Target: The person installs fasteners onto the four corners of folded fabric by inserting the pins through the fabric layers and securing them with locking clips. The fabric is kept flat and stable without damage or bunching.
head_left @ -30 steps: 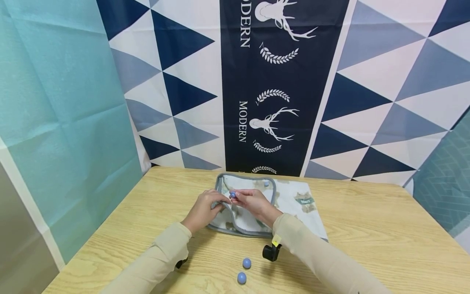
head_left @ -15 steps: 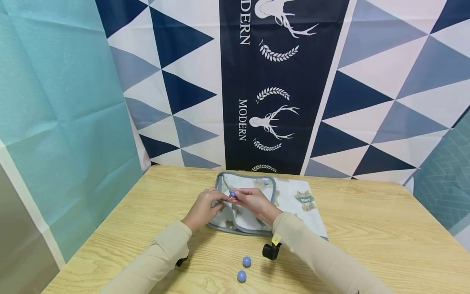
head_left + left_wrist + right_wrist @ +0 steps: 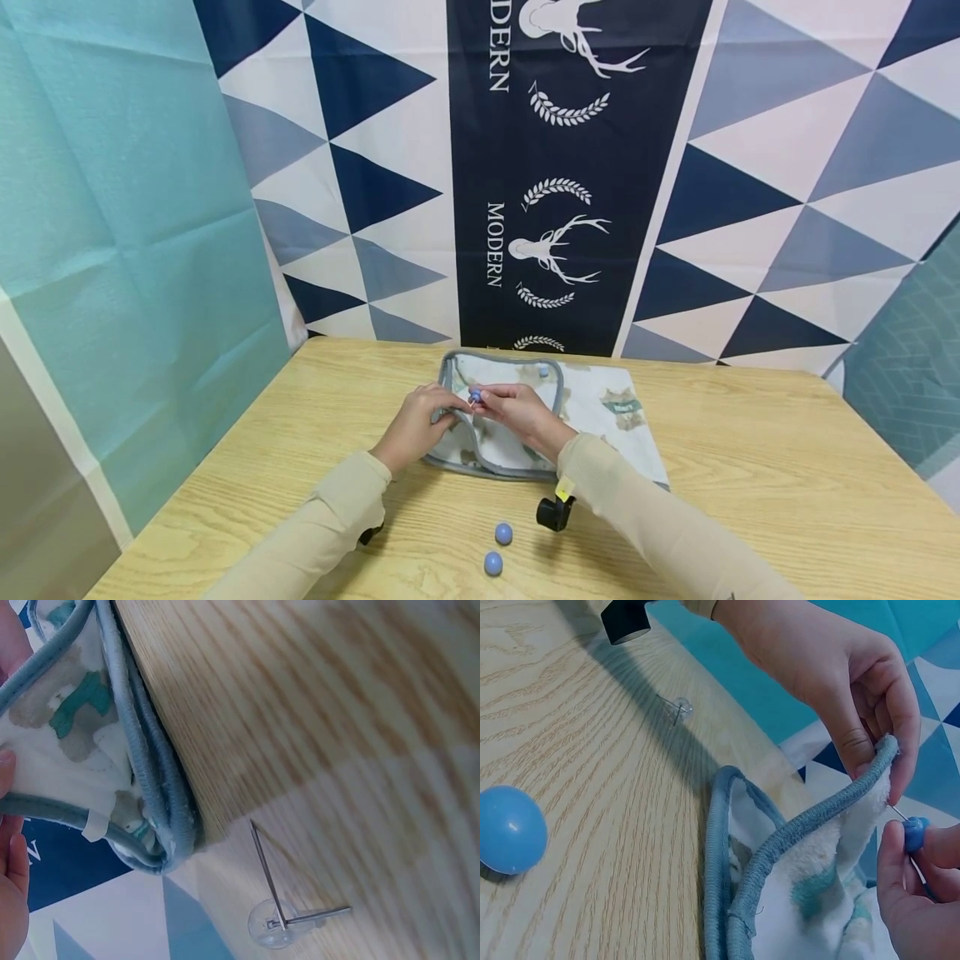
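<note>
A white patterned cloth (image 3: 626, 408) with grey-blue edging (image 3: 791, 829) lies folded at the back middle of the table. My left hand (image 3: 420, 423) pinches a raised edge of it between thumb and fingers. Close by, my right hand (image 3: 521, 414) pinches a small blue knob (image 3: 915, 834) with a thin metal pin projecting from it. In the right wrist view the pin's tip is right at the cloth edge, by the left fingertips. Two blue domed caps (image 3: 504, 534) sit on the table nearer the front.
A clear round base with two metal prongs (image 3: 274, 922) lies on the wooden table (image 3: 720, 500), left of the cloth. One more small blue piece (image 3: 544, 372) is on the cloth's far part. Patterned curtains (image 3: 375, 167) hang behind the table.
</note>
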### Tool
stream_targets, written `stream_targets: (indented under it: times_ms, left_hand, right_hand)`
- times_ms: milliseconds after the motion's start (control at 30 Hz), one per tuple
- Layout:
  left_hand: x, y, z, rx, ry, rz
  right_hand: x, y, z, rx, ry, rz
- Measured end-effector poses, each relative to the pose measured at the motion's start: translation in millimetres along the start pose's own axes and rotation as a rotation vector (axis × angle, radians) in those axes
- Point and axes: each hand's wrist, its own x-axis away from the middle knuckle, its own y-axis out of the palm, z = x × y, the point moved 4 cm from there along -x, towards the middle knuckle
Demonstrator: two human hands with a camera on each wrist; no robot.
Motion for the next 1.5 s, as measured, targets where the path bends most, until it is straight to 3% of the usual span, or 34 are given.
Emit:
stream_targets:
  times_ms: [633,1033,1500]
  left_hand:
    - [3.1,3.6,-3.2,0.008,0.005,0.019]
    - [2.8,2.7,-4.0,0.012,0.012,0.023]
    - [2.2,1.7,-3.6,0.004,0.042,0.023]
  right_hand:
    - [0.4,0.6,5.6,0.014,0.035,0.011]
    - [0.6,1.3,3.2,0.023,0.002,-0.022]
    - [-0.3,0.5,2.9,0.015,-0.003,0.004]
